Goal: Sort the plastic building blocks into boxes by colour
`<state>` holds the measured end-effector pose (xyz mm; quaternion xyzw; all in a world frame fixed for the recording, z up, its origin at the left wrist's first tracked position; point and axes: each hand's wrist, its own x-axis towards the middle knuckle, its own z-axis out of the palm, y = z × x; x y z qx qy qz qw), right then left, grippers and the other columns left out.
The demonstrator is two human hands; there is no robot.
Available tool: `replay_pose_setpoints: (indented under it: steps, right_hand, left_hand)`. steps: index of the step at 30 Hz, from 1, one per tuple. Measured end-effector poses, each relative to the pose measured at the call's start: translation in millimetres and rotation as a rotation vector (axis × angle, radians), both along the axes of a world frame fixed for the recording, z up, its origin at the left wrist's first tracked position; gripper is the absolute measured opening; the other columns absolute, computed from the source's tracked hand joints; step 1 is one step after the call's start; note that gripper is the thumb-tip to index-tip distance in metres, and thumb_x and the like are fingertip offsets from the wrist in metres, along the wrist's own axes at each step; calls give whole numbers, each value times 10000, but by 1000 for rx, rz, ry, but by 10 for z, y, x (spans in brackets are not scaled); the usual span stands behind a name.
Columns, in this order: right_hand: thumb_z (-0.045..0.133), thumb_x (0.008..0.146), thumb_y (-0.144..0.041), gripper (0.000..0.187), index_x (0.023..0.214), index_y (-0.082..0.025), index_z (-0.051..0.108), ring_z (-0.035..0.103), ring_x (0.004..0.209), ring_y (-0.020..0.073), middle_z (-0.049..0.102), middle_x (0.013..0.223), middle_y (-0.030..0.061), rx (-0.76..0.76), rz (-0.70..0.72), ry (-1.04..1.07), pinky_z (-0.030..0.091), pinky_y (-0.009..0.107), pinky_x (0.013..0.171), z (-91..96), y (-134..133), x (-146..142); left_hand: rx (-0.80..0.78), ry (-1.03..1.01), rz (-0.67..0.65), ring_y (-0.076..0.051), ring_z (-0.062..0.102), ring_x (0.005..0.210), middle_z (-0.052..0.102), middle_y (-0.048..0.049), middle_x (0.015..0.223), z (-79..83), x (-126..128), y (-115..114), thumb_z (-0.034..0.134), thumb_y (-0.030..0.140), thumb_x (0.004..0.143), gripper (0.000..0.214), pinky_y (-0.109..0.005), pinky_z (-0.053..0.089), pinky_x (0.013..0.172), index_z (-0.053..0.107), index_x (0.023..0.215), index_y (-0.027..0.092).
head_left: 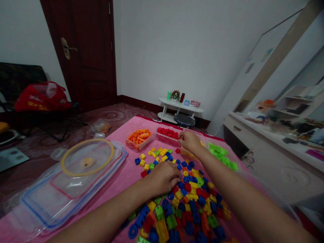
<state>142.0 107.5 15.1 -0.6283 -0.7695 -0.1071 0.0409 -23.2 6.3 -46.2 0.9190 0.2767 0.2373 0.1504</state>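
Observation:
A heap of mixed plastic building blocks [187, 206] in red, blue, yellow, green and orange lies on the pink cloth. My left hand [164, 179] rests on the heap's upper part with its fingers curled down among the blocks; whatever it grips is hidden. My right hand [190, 141] is closed at the right end of the clear container of red blocks [167, 133], above a partly covered container with a yellowish wall [188, 155]. Its fingertips hide anything they hold. A container of orange blocks [139, 138] stands to the left, and green blocks [222, 155] lie in another at the right.
Clear lids [76, 189] are stacked on the cloth's left side, with a round yellow-rimmed lid [87, 157] on top. Beyond the table is a small white shelf [181, 106]. A white dresser [273, 148] stands to the right. A red bag [43, 96] is at far left.

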Motion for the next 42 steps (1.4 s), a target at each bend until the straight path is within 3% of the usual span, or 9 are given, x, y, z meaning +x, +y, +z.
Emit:
replay_pose_setpoints:
  steps: [5, 9, 16, 22, 27, 32, 36, 40, 42]
  right_hand:
    - [501, 787, -150, 222, 898, -98, 686, 626, 903, 270, 677, 917, 186, -86, 27, -139, 451, 333, 752, -342, -148, -135]
    - [461, 811, -129, 253, 909, -68, 687, 630, 908, 287, 673, 907, 213, -110, 29, -185, 461, 355, 749, -401, -204, -214]
    - [558, 780, -314, 264, 946, -150, 680, 622, 926, 262, 673, 967, 152, -88, 9, -154, 447, 313, 754, -101, -58, -209]
    - [433, 858, -407, 393, 1173, -211, 562, 607, 927, 231, 670, 987, 103, 153, -107, 80, 418, 289, 726, 226, -6, -133]
    - [448, 839, -372, 283, 910, -226, 680, 611, 864, 200, 686, 896, 64, 25, -110, 72, 392, 257, 677, 21, -404, 87]
    - [478, 818, -297, 279, 997, -186, 661, 594, 953, 216, 662, 1018, 96, -118, -98, 68, 401, 277, 765, -315, -923, 358]
    - [469, 801, -237, 251, 982, -190, 635, 590, 943, 209, 646, 1007, 77, -142, -68, 114, 396, 279, 783, -347, -1323, 547]
    - [493, 747, -210, 166, 845, -200, 626, 610, 829, 212, 647, 890, 67, -283, -81, 54, 403, 279, 700, -331, -1624, 702]
    - [482, 732, -180, 235, 917, -207, 623, 607, 860, 208, 646, 949, 68, -296, -41, 94, 409, 276, 727, -374, -1700, 746]
  left_hand:
    - [29, 5, 10, -169, 583, 810, 671, -30, 836, -66, 13, 27, 544, 179, 784, 154, -269, 435, 738, 663, 881, 197]
    - [41, 14, 15, -164, 581, 808, 663, -23, 828, -79, 19, 27, 558, 194, 785, 129, -267, 430, 739, 657, 867, 200]
    - [35, 27, 2, -170, 584, 792, 659, -38, 811, -62, 9, 21, 548, 202, 793, 127, -274, 429, 730, 659, 854, 197]
    - [27, 39, -7, -172, 579, 783, 659, -47, 806, -77, 4, 30, 537, 171, 784, 146, -276, 426, 752, 661, 859, 185]
    - [47, 62, 16, -176, 575, 798, 654, -49, 808, -97, 0, 45, 538, 178, 785, 132, -274, 426, 735, 660, 833, 183]
    - [33, 75, 30, -179, 573, 812, 652, -51, 804, -110, -10, 50, 528, 186, 795, 142, -270, 418, 712, 662, 838, 183]
    - [35, 57, 9, -177, 572, 814, 650, -50, 807, -115, -14, 46, 520, 199, 811, 150, -271, 416, 715, 663, 855, 182]
    - [2, 38, -61, -174, 579, 853, 651, -53, 859, -118, 9, 21, 554, 220, 803, 178, -270, 420, 761, 665, 938, 190]
    - [-9, 46, -83, -176, 582, 864, 653, -52, 875, -114, 19, -2, 567, 221, 793, 203, -275, 423, 773, 666, 969, 205]
